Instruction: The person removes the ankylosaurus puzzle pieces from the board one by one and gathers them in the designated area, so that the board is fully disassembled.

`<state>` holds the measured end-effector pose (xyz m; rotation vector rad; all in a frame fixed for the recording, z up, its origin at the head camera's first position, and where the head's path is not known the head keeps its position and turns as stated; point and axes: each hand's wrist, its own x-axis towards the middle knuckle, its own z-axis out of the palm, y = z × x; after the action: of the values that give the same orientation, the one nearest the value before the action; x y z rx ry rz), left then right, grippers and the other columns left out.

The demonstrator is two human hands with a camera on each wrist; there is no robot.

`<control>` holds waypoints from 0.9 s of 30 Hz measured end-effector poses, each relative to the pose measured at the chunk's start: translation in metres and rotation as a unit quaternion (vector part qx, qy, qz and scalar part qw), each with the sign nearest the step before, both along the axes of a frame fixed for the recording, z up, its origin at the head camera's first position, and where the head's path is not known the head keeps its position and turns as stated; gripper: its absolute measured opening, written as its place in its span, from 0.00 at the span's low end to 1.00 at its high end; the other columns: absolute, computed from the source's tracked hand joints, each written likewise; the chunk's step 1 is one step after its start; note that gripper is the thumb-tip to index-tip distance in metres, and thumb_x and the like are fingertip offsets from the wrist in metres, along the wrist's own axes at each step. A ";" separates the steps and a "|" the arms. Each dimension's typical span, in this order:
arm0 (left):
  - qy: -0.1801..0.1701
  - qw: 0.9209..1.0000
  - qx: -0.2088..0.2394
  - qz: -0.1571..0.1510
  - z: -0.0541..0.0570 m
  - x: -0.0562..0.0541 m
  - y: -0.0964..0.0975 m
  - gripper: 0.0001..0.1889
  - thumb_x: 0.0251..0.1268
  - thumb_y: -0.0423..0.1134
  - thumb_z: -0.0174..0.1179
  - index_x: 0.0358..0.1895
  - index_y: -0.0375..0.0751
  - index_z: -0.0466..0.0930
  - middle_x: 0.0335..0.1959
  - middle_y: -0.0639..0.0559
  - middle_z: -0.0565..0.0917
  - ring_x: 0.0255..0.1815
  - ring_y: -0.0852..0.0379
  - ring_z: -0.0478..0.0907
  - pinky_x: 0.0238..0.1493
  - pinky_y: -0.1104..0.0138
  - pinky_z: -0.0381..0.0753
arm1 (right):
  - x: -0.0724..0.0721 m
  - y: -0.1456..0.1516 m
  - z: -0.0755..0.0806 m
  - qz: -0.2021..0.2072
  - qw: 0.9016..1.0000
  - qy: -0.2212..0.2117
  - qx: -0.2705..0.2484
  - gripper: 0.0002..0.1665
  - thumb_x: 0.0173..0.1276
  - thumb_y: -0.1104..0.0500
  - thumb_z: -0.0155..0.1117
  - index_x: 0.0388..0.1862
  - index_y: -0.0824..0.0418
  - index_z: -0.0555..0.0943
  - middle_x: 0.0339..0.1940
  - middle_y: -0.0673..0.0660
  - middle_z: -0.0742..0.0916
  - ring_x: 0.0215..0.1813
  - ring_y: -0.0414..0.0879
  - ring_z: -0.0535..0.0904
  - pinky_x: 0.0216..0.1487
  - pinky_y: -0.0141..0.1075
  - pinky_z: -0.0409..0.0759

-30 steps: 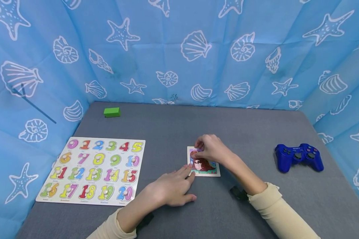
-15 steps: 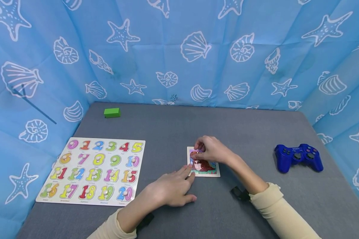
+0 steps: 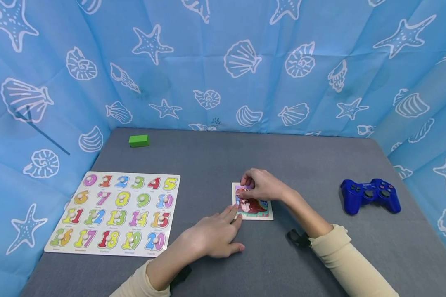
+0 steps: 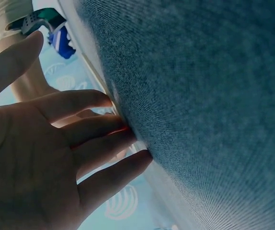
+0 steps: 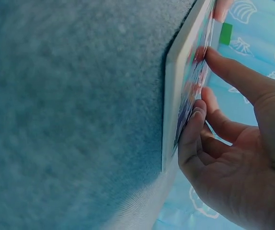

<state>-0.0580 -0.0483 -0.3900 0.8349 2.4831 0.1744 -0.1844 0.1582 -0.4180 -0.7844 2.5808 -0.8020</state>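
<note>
A small square jigsaw puzzle (image 3: pixel 256 215) with a brown-haired figure on it lies in the middle of the table, in a pale frame. My left hand (image 3: pixel 213 235) lies palm down at its near left corner, fingers straight, fingertips on the edge. The left wrist view shows those fingertips (image 4: pixel 144 155) against the cloth and the board's rim. From above right, my right hand (image 3: pixel 265 185) bends over the puzzle's upper part, covering some of it. In the right wrist view its thumb and curled fingers (image 5: pixel 191 127) grip at the picture face of the jigsaw puzzle (image 5: pixel 188 91).
Left of the hands lies a white number board (image 3: pixel 113 212) with knobbed pieces. A green block (image 3: pixel 139 140) sits at the back left. A blue game controller (image 3: pixel 371 196) rests on the right of the grey table (image 3: pixel 304 156). Blue shell-patterned curtains (image 3: pixel 208 62) surround it.
</note>
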 end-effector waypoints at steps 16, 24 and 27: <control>-0.002 1.000 -0.003 0.003 0.000 0.000 0.000 0.41 0.81 0.64 0.58 0.86 0.44 0.64 0.92 0.46 0.52 0.93 0.50 0.52 0.85 0.51 0.69 | 0.000 0.002 -0.003 0.015 0.999 0.004 -0.040 0.17 0.67 0.58 0.82 0.49 0.64 0.87 0.40 0.57 0.90 0.42 0.44 0.84 0.47 0.35 0.84; -0.008 1.000 -0.003 0.005 0.000 -0.001 0.000 0.42 0.81 0.64 0.58 0.86 0.44 0.63 0.92 0.47 0.51 0.93 0.50 0.51 0.86 0.51 0.68 | 0.001 0.005 -0.003 0.043 0.996 0.013 -0.075 0.13 0.70 0.64 0.77 0.51 0.63 0.86 0.42 0.57 0.89 0.43 0.44 0.84 0.48 0.39 0.86; -0.008 1.000 -0.003 0.006 0.000 -0.001 0.000 0.42 0.81 0.64 0.58 0.86 0.44 0.63 0.93 0.47 0.51 0.93 0.50 0.51 0.86 0.51 0.68 | 0.002 0.007 -0.004 0.048 0.994 0.003 -0.097 0.12 0.72 0.65 0.75 0.51 0.62 0.85 0.41 0.56 0.90 0.42 0.42 0.84 0.47 0.36 0.87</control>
<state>-0.0589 -0.0480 -0.3899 0.8127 2.4728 0.1764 -0.1825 0.1656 -0.4216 -0.9589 2.4747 -1.0321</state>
